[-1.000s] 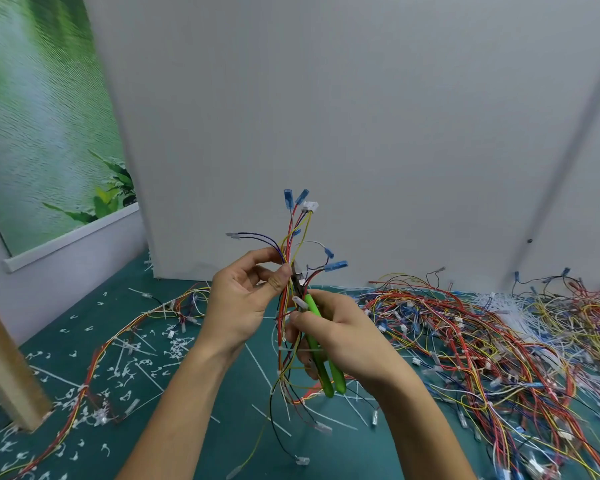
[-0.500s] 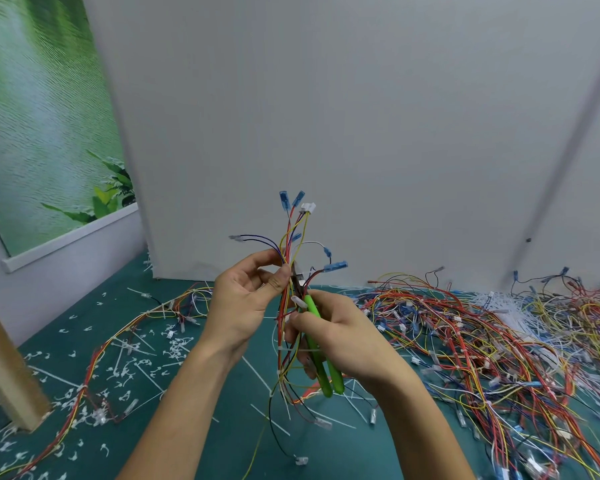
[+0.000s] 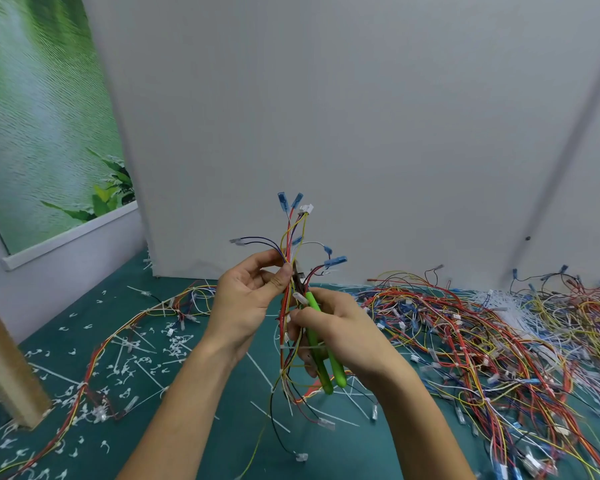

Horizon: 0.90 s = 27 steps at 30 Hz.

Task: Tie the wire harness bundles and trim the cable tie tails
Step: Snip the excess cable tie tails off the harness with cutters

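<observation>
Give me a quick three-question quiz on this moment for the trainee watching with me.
1. Which hand grips the green-handled cutters? A) left hand B) right hand
2. True or false: the wire bundle lies flat on the teal mat.
3. Fill in: the big pile of loose harnesses lies on the person's ____ side.
Key: 1 B. 2 False; the left hand pinches it upright above the mat. 3 right.
</observation>
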Each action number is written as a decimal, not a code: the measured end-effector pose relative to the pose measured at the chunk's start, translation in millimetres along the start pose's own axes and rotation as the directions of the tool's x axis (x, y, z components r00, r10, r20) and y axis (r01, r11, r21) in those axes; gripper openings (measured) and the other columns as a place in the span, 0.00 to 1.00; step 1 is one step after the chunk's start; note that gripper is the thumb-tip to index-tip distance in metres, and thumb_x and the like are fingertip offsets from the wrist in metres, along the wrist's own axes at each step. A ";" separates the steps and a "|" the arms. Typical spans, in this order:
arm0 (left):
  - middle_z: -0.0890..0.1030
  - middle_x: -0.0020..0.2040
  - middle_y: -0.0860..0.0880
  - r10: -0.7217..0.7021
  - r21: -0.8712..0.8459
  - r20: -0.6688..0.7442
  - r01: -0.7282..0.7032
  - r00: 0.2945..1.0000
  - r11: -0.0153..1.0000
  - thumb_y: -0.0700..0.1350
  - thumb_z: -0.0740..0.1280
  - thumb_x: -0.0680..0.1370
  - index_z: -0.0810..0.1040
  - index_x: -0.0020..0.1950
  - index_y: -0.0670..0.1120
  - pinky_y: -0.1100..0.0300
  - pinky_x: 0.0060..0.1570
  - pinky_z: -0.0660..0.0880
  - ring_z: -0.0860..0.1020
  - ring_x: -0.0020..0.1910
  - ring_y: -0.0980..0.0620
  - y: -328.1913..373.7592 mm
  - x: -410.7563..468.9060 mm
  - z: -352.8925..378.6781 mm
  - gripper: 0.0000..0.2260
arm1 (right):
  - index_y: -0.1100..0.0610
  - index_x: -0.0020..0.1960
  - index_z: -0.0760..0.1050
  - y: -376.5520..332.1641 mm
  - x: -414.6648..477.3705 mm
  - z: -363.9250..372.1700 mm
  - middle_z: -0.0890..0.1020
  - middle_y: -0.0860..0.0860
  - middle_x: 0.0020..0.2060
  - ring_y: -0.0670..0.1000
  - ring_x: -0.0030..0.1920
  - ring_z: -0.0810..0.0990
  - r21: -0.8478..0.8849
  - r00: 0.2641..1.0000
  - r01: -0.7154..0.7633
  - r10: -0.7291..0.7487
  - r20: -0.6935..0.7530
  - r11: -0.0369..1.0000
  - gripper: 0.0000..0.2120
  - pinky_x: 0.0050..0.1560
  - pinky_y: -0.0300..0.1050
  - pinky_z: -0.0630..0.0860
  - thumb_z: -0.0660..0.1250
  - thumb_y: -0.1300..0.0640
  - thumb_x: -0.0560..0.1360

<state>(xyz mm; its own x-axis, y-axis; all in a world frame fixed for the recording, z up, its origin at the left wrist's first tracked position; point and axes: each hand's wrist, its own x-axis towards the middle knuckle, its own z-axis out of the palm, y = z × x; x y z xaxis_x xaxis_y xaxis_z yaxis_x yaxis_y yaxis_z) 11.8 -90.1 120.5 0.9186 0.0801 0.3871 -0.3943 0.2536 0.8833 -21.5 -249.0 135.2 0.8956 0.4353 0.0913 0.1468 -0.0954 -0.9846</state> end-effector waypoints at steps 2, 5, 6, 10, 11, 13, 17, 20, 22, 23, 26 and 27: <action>0.86 0.44 0.51 -0.008 0.009 -0.004 0.008 1.000 1.000 0.47 0.75 0.70 0.87 0.49 0.57 0.65 0.48 0.79 0.83 0.43 0.55 0.1 -0.3 -0.9 0.09 | 0.69 0.54 0.71 0.5 0.6 0.6 0.81 0.54 0.37 0.57 0.31 0.75 0.014 1.000 -0.019 0.019 0.005 1.000 0.08 0.31 0.50 0.78 0.64 0.63 0.82; 0.86 0.45 0.50 -0.026 -0.001 -0.003 0.026 1.000 1.000 0.48 0.76 0.69 0.87 0.49 0.56 0.64 0.49 0.79 0.82 0.44 0.54 1.1 -0.2 -2.8 0.10 | 0.68 0.54 0.72 1.6 1.2 1.2 0.81 0.54 0.37 0.58 0.31 0.77 -0.022 1.000 -0.006 0.006 -0.007 1.000 0.06 0.30 0.49 0.78 0.64 0.64 0.81; 0.86 0.46 0.50 -0.030 -0.015 0.001 0.030 1.000 0.999 0.48 0.76 0.68 0.87 0.49 0.55 0.65 0.48 0.79 0.82 0.44 0.54 1.6 0.0 -2.7 0.10 | 0.67 0.52 0.72 2.1 1.3 0.9 0.80 0.55 0.36 0.57 0.29 0.76 -0.034 1.000 0.009 -0.009 -0.008 0.999 0.04 0.30 0.49 0.77 0.63 0.66 0.81; 0.86 0.49 0.49 -0.034 -0.046 0.015 0.035 0.999 0.998 0.49 0.77 0.67 0.87 0.50 0.54 0.64 0.49 0.79 0.82 0.47 0.55 4.3 -0.4 -1.2 0.12 | 0.61 0.49 0.72 0.2 0.0 0.6 0.79 0.56 0.37 0.54 0.25 0.75 -0.047 0.999 0.032 -0.032 -0.004 0.998 0.04 0.28 0.46 0.73 0.62 0.68 0.80; 0.86 0.49 0.49 -0.033 -0.048 0.014 0.033 0.999 0.998 0.50 0.77 0.66 0.87 0.50 0.54 0.64 0.50 0.79 0.82 0.47 0.54 4.9 -0.7 -1.2 0.13 | 0.61 0.49 0.73 -0.1 -0.4 0.3 0.79 0.56 0.37 0.54 0.26 0.75 -0.039 1.000 0.030 -0.030 -0.003 0.999 0.03 0.29 0.46 0.74 0.63 0.67 0.80; 0.85 0.48 0.50 -0.035 -0.040 0.010 0.036 0.999 0.999 0.50 0.77 0.66 0.87 0.49 0.55 0.64 0.50 0.79 0.81 0.47 0.53 6.0 -1.4 -1.0 0.12 | 0.63 0.52 0.73 0.5 -0.2 -0.4 0.79 0.55 0.37 0.56 0.29 0.75 -0.028 1.000 0.017 -0.016 0.002 0.999 0.01 0.31 0.48 0.75 0.64 0.65 0.80; 0.85 0.45 0.51 -0.043 -0.008 -0.002 0.043 0.999 0.999 0.49 0.76 0.68 0.87 0.48 0.56 0.64 0.49 0.79 0.81 0.46 0.52 6.2 -2.5 0.6 0.10 | 0.67 0.56 0.72 1.1 0.7 -0.5 0.83 0.54 0.37 0.59 0.32 0.79 -0.030 1.000 0.007 -0.007 0.000 1.000 0.07 0.33 0.52 0.79 0.65 0.64 0.80; 0.86 0.46 0.50 -0.047 -0.040 -0.003 0.047 0.999 0.998 0.47 0.75 0.68 0.87 0.49 0.54 0.64 0.49 0.79 0.82 0.46 0.54 7.1 -2.4 0.8 0.10 | 0.65 0.52 0.72 1.8 0.1 -0.5 0.82 0.54 0.36 0.58 0.29 0.79 -0.066 0.999 0.038 -0.039 -0.007 0.997 0.02 0.30 0.49 0.77 0.63 0.66 0.80; 0.86 0.47 0.49 -0.045 -0.053 0.003 0.045 0.999 0.998 0.46 0.76 0.68 0.87 0.49 0.52 0.64 0.49 0.79 0.82 0.46 0.54 7.4 -2.2 0.9 0.11 | 0.63 0.50 0.72 2.5 -0.1 -0.9 0.81 0.53 0.36 0.58 0.28 0.79 -0.078 0.999 0.046 -0.047 -0.011 0.996 0.02 0.29 0.49 0.77 0.62 0.67 0.79; 0.86 0.47 0.48 -0.041 -0.057 0.001 0.041 0.999 0.998 0.46 0.76 0.68 0.87 0.50 0.51 0.64 0.49 0.79 0.82 0.45 0.54 7.3 -2.1 1.0 0.11 | 0.62 0.50 0.72 2.3 -0.4 -1.0 0.81 0.53 0.36 0.58 0.29 0.79 -0.078 0.999 0.050 -0.051 -0.011 0.996 0.02 0.29 0.49 0.77 0.62 0.67 0.80; 0.85 0.46 0.49 -0.037 -0.049 -0.005 0.036 0.999 0.998 0.48 0.76 0.67 0.87 0.49 0.52 0.64 0.48 0.79 0.82 0.45 0.53 7.2 -2.3 1.2 0.12 | 0.66 0.53 0.72 2.0 -1.4 -0.9 0.81 0.54 0.37 0.59 0.30 0.79 -0.052 0.999 0.052 -0.051 0.011 0.997 0.04 0.32 0.53 0.79 0.63 0.65 0.80; 0.85 0.46 0.50 -0.039 -0.038 -0.003 0.039 0.999 0.998 0.49 0.77 0.66 0.87 0.49 0.54 0.64 0.48 0.79 0.82 0.45 0.53 7.4 -2.6 1.1 0.12 | 0.66 0.55 0.71 1.4 -1.6 -1.3 0.82 0.54 0.38 0.60 0.32 0.80 -0.038 0.999 0.041 -0.040 0.023 0.998 0.06 0.34 0.55 0.80 0.64 0.64 0.80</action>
<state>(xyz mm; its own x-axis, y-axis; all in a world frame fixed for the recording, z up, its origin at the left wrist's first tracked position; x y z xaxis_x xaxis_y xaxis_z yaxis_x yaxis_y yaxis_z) 6.4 -89.5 126.3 0.9334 0.0725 0.3513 -0.3566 0.2932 0.8870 -22.3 -251.0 133.8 0.8791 0.4594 0.1272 0.1993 -0.1119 -0.9735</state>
